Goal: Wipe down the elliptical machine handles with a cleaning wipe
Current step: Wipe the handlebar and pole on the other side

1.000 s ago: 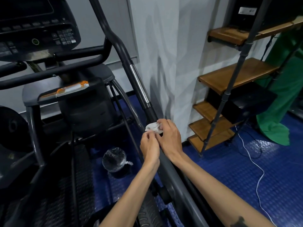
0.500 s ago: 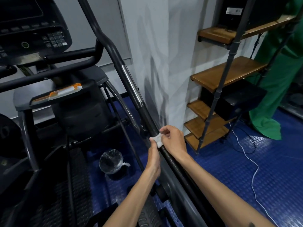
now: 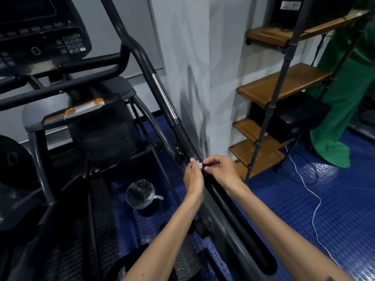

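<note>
While left hand (image 3: 194,177) and right hand (image 3: 222,171) pinched small white wipe (image 3: 199,164), wipe touched black handle (image 3: 188,146).

We see only a white scrap of the wipe (image 3: 199,164) between the left hand (image 3: 193,176) and right hand (image 3: 222,171); the rest is hidden. The handle (image 3: 162,98) runs off the top edge. The console (image 3: 40,31) is cut off too, its key labels too small to read.
</note>
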